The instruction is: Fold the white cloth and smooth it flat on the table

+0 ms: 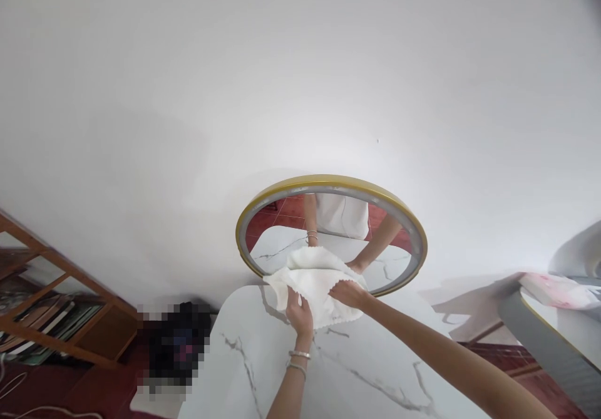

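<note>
A white cloth (314,284) with a scalloped edge is bunched at the lower part of a round gold-rimmed mirror (328,215). My left hand (299,315), with two bracelets on its wrist, pinches the cloth near its left side. On the right, my right hand (350,294) has its fingers closed on the cloth's edge. The mirror leans against the wall, its bottom rim partly hidden behind the cloth and my right hand. Both arms and the cloth are reflected in the glass.
Beneath my hands is a white marble-patterned tabletop (366,369). A wooden shelf unit (70,300) with flat items stands at left, beside a dark pixelated object (181,344) on the red floor. At right, a pink-and-white packet (558,290) lies on another piece of furniture (554,331).
</note>
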`<state>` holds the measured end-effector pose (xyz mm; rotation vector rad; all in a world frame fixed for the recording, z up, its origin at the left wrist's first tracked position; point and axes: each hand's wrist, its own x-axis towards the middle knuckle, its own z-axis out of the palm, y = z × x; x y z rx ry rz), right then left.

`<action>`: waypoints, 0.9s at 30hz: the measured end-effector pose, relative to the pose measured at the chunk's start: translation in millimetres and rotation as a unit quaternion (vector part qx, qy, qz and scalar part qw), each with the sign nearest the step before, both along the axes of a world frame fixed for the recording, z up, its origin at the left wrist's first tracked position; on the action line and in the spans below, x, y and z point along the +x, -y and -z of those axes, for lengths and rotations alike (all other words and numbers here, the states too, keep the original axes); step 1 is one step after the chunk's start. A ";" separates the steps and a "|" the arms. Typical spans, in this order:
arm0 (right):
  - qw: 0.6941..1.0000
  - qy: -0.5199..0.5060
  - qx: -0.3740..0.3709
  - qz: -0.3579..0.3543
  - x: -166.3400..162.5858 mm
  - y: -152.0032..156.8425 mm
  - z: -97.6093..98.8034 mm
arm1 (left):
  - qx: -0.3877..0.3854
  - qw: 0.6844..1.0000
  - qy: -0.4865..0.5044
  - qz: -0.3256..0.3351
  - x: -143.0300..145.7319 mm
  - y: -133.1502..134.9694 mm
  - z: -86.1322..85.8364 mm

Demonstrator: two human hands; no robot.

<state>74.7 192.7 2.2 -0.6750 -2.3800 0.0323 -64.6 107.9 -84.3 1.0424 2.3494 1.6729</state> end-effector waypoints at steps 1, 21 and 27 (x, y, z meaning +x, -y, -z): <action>0.999 0.043 0.019 -0.021 -1.0 -5.9 -8.4 | 0.029 0.999 -0.015 -0.007 0.1 -5.5 -11.3; 0.971 0.138 0.193 0.025 53.1 -26.9 -57.2 | 0.264 0.933 -0.223 0.099 38.9 -33.5 -123.9; 0.972 0.178 0.148 -0.035 71.8 -6.7 55.1 | -0.027 0.980 -0.016 0.198 35.9 -3.0 -5.3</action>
